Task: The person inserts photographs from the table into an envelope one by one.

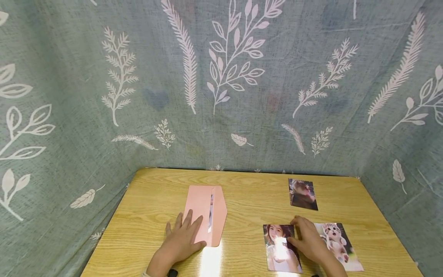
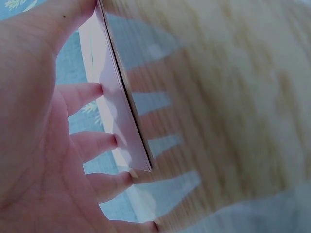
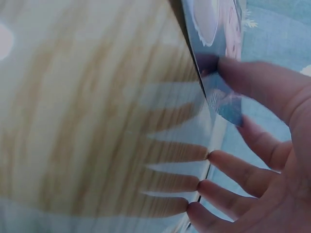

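A pink envelope lies on the table with its pointed flap to the right. A strip of a picture shows in its opening. My left hand rests on the envelope's lower left part, fingers spread. On the right, a photo of a long-haired person lies flat, with glare across its middle. My right hand touches it: in the right wrist view the thumb presses the photo and the index fingertip meets its corner. The other fingertips rest on the table. A kitten photo lies partly behind this hand.
A darker photo lies farther back on the right of the wood-grain table. Its subject is blurred by reflection. A grey-green leaf-patterned cloth hangs behind and along both sides. Bright glare falls near the front edge.
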The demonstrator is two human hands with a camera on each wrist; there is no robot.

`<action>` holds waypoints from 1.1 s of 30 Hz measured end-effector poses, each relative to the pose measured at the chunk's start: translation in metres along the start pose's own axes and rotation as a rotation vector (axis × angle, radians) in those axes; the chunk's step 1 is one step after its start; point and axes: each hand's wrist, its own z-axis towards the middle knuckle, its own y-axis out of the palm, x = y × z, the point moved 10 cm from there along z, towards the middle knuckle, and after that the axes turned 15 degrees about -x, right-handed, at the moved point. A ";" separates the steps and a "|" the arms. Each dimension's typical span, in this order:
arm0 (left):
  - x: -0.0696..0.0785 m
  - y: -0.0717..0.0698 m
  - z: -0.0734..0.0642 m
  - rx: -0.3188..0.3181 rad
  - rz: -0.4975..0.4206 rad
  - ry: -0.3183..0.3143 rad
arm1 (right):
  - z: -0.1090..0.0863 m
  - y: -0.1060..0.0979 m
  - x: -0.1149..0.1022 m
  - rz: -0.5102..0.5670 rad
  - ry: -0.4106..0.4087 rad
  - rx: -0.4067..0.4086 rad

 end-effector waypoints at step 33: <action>-0.003 0.003 0.004 0.010 0.007 -0.007 | 0.017 -0.018 0.033 0.867 0.236 0.099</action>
